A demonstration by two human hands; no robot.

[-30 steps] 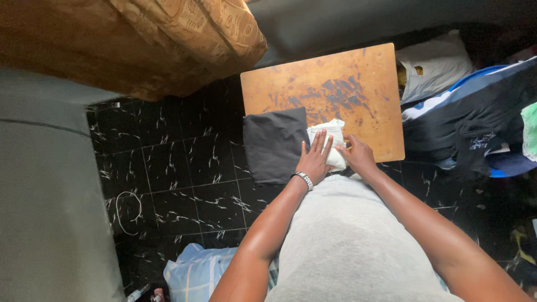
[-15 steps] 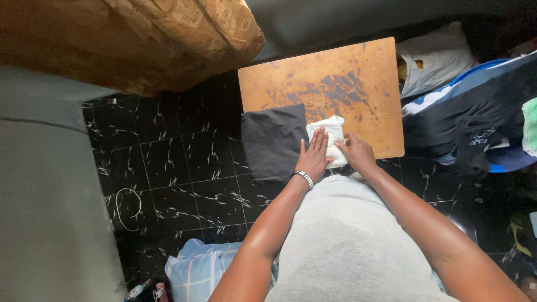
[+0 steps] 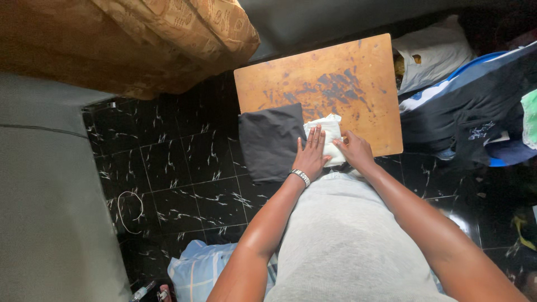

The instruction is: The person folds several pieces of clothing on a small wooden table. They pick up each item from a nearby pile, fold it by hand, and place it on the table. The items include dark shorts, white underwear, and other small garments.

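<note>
The surface [image 3: 335, 72] looks like wood or a wood-look board, orange-brown and fairly smooth, with dark worn blotches and a dull sheen. On it lie a soft, matt white cloth [image 3: 327, 131] under the left hand [image 3: 311, 156] and a matt dark grey cloth [image 3: 268, 142], smooth and folded flat. The floor [image 3: 179, 162] is glossy black tile with white veining, and the cushion [image 3: 140, 39] seems to be a woven, patterned fabric, though it is blurred.

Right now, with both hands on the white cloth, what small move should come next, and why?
Probably press and smooth it. The left hand lies flat on the folded white cloth, the right hand pinches its edge, and it still looks rumpled beside the dark folded garment on the wooden table.
</note>
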